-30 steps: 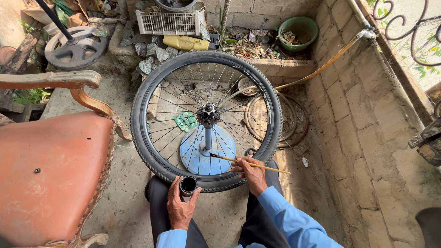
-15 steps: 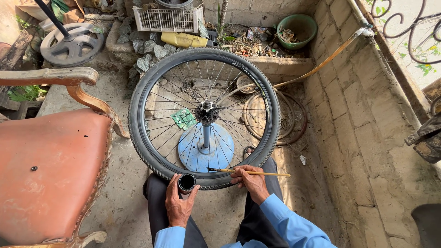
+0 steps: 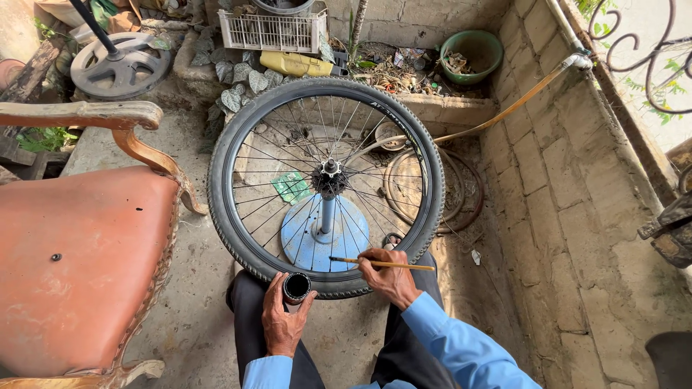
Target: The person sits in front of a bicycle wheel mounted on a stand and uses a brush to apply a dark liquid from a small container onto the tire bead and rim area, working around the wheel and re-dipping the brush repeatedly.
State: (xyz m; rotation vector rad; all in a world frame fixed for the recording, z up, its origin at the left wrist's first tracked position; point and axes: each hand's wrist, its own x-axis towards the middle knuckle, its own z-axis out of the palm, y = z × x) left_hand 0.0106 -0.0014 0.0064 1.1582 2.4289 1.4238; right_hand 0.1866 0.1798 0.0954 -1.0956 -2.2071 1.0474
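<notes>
1. Brush (image 3: 382, 264) lies nearly level over the bicycle wheel (image 3: 326, 186), bristles pointing left at the near rim.
2. Right hand (image 3: 389, 277) pinches it shut mid-handle.
3. Left hand (image 3: 283, 322), curled closed, cups a small dark can (image 3: 296, 287) just left.

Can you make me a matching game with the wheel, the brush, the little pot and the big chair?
Things:
1. bicycle wheel
2. paintbrush
3. small dark pot
4. chair seat

Places or colours:
A. held in the left hand
B. orange-red, off to the left
C. lying flat on a blue stand
D. held in the right hand, tip over the rim

Pairs: 1-C, 2-D, 3-A, 4-B
</notes>
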